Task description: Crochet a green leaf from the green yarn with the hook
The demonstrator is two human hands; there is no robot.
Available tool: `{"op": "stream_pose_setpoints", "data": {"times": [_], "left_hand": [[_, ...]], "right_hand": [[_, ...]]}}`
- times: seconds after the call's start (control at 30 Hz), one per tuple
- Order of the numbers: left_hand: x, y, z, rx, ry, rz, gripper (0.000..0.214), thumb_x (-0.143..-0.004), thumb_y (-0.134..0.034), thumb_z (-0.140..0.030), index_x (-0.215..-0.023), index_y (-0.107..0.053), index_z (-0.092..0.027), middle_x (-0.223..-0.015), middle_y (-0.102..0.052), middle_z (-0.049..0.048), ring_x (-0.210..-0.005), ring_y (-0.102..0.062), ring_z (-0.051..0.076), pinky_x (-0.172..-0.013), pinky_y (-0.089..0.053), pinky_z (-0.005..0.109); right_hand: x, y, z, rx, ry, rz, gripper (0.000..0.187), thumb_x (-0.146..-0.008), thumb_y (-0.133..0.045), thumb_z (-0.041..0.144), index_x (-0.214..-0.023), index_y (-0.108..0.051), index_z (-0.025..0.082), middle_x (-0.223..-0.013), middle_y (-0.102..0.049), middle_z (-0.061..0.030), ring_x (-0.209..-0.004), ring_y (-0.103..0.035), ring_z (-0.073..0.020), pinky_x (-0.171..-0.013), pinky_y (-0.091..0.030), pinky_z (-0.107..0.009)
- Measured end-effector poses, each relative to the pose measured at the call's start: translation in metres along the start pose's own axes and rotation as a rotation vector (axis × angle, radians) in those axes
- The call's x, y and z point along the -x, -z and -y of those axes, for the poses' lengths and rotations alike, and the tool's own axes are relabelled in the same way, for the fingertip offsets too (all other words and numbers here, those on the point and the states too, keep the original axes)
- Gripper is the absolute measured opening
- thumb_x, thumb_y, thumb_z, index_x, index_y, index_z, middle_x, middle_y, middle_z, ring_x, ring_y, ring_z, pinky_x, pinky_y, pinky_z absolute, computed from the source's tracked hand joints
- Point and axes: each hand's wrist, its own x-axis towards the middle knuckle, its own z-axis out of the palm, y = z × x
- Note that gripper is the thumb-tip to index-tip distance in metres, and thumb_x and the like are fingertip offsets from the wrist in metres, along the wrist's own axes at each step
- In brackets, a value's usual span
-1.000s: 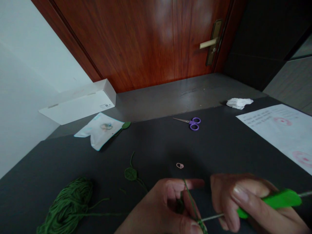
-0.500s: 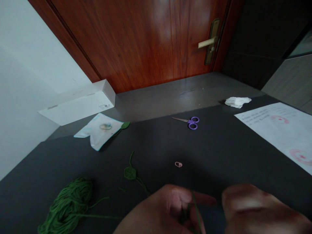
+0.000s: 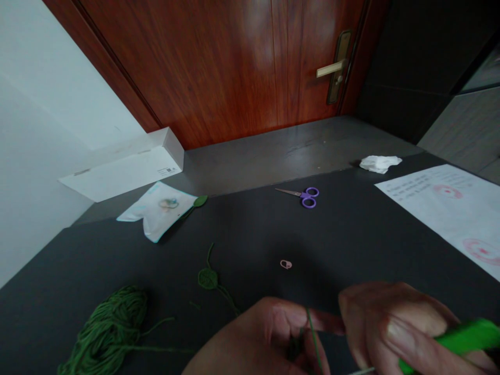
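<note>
At the bottom middle, my left hand [image 3: 265,341] is closed around green yarn, with a strand [image 3: 313,336] running taut over its index finger. Something dark green sits in its palm, mostly hidden by the fingers. My right hand [image 3: 394,323], close beside it, grips a crochet hook [image 3: 469,336] by its bright green handle; a bit of the metal shaft shows at the lower edge. A skein of green yarn [image 3: 107,328] lies at lower left, its strand leading toward my left hand. A green crocheted leaf [image 3: 208,278] with yarn tails and a pink stitch marker [image 3: 286,264] lie beyond my hands.
Purple-handled scissors [image 3: 308,198] lie farther back. At left are a white pouch [image 3: 156,208], a second green leaf [image 3: 200,201] and a long white box [image 3: 128,169]. Crumpled tissue [image 3: 379,163] and a printed sheet [image 3: 449,203] are on the right. A wooden door [image 3: 219,67] stands behind the table.
My right hand has moved left toward my left hand and turned, bringing the hook's green handle into view. My left hand stays nearly in place.
</note>
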Motion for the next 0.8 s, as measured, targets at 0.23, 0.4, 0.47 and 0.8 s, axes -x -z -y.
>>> {"op": "stream_pose_setpoints", "data": {"times": [0.23, 0.4, 0.47, 0.8], "left_hand": [[-0.003, 0.000, 0.000, 0.057, -0.120, 0.040, 0.052, -0.056, -0.087, -0.028, -0.103, -0.071, -0.014, -0.080, -0.062, 0.0000, -0.074, -0.052, 0.011, -0.069, -0.035, 0.021], [-0.003, -0.001, -0.002, 0.021, -0.164, 0.034, 0.055, -0.058, -0.086, -0.032, -0.109, -0.071, -0.015, -0.077, -0.062, 0.0003, -0.069, -0.049, 0.010, -0.069, -0.034, 0.022], [-0.002, -0.001, -0.003, 0.010, -0.154, 0.012, 0.059, -0.057, -0.087, -0.029, -0.112, -0.070, -0.015, -0.077, -0.061, -0.0002, -0.069, -0.048, 0.010, -0.070, -0.035, 0.021], [-0.003, -0.009, -0.003, 0.010, -0.208, -0.023, 0.053, -0.061, -0.084, -0.038, -0.106, -0.071, -0.013, -0.074, -0.059, 0.0005, -0.064, -0.044, 0.009, -0.067, -0.033, 0.022]], "right_hand": [[0.004, -0.004, -0.006, -0.284, -0.241, -0.115, 0.052, -0.100, -0.040, 0.041, -0.059, -0.064, 0.019, -0.057, -0.058, -0.0023, -0.058, -0.056, -0.0143, -0.059, -0.045, -0.028], [0.005, -0.006, -0.010, -0.360, -0.291, -0.147, 0.051, -0.099, -0.042, 0.042, -0.062, -0.068, 0.020, -0.056, -0.060, -0.0027, -0.057, -0.057, -0.0148, -0.055, -0.045, -0.027], [0.004, -0.006, -0.011, -0.370, -0.304, -0.169, 0.051, -0.099, -0.042, 0.042, -0.062, -0.069, 0.020, -0.055, -0.060, -0.0027, -0.055, -0.055, -0.0143, -0.054, -0.045, -0.027], [-0.004, -0.008, -0.007, -0.430, -0.400, -0.213, 0.052, -0.099, -0.043, 0.042, -0.058, -0.064, 0.019, -0.052, -0.058, -0.0009, -0.049, -0.050, -0.0114, -0.050, -0.040, -0.024]]}}
